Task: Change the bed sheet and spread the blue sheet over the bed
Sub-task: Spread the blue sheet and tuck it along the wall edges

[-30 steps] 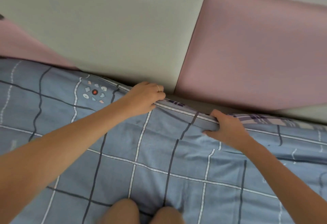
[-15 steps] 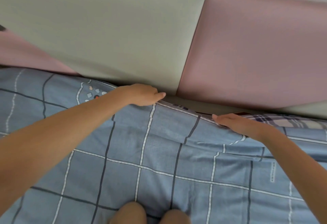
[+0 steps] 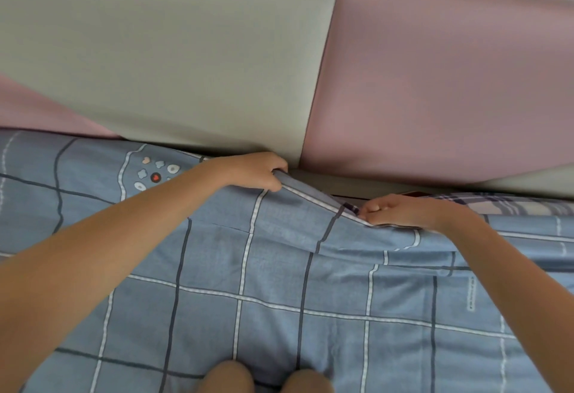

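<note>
The blue sheet (image 3: 279,287) lies spread under your knees (image 3: 226,377) at 6 o'clock. At 12 o'clock your left hand (image 3: 254,170) grips its top edge; at 1 o'clock your right hand (image 3: 400,211) pinches it. Likely step: squaring the head end. Next, pull it taut toward the headboard (image 3: 186,66).

Gripping the edge of the blue sheet (image 3: 279,287) with the left hand (image 3: 251,172) and right hand (image 3: 403,211) by the headboard (image 3: 186,66).

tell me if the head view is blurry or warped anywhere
Head view: light soft and even, no glare; the wide lens bows the headboard seams and sheet lines; left hand and right hand look fairly sharp.
</note>
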Motion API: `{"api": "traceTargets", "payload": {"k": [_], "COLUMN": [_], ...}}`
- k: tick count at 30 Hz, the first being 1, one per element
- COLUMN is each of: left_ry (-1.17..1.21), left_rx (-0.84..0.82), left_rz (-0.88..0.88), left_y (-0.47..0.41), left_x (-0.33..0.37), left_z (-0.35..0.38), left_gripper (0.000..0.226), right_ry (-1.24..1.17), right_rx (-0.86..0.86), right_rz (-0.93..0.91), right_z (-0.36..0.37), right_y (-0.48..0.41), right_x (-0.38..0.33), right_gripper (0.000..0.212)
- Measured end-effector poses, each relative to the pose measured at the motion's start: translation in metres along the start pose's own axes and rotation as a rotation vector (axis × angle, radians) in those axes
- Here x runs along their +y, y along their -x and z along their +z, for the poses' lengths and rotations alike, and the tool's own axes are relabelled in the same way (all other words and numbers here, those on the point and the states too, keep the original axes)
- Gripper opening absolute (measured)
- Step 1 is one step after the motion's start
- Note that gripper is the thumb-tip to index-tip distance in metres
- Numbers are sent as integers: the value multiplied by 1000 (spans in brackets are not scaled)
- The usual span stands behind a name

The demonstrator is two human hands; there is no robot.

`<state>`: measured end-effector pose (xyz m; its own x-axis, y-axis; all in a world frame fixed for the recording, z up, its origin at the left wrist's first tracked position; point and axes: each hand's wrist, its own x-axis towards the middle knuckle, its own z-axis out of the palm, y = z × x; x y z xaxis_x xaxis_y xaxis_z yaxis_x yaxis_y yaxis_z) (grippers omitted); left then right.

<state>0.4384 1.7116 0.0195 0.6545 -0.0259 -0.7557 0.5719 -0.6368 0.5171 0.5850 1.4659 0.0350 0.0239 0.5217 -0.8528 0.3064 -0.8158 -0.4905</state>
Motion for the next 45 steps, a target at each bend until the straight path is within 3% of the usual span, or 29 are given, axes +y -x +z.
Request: {"api": "traceTargets", "payload": {"k": [3,5,11,14,17,19,23,26,32,34,37,39,42,45], "left_ry": [-31,-17,440,517,570,576,583,603,368,116,-188,-247,-207,-231], "left_rx": [-100,-123,-248,-291,-271,-276,-329,-306,-268,-223,-148,-96,-76,0], "left_rz": [-22,-78,-275,-310,-328,-328,-324,-363,-398,-248,-64,-18,-30,-40], "left_y": [-10,-15,-15,-14,-14,-13,-11,-10,-33,-48,-60,-67,-74,-73], "left_x": [16,25,31,26,24,25,23,21,17,19,35,42,37,25], "left_z": [1,-4,-9,-2,-1,-1,0,0,1,2,15,33,65,82], "left_gripper": [22,35,25,28,34,30,32,30,19,31,39,30,25,29], "right_ry": [34,11,-243,-254,-267,-245,156,113,125,43,-310,-398,-525,-319], "right_rx": [-34,-73,-220,-291,-165,-76,96,238,146,120,27,-13,61,72], "right_rz": [35,86,203,168,63,6,-2,0,115,124,156,193,275,350], "right_z": [-2,-4,-3,-11,-34,-47,-46,-34,-5,6,20,24,20,17], "right_y": [-2,0,-9,-12,-6,-3,-16,-25,-36,-25,-6,-6,-18,-33], "right_x": [4,0,-13,-26,-27,-19,-5,-4,7,20,38,41,38,34], "right_gripper": [25,28,70,48,14,20,34,38,48,45,33,35,34,29]}}
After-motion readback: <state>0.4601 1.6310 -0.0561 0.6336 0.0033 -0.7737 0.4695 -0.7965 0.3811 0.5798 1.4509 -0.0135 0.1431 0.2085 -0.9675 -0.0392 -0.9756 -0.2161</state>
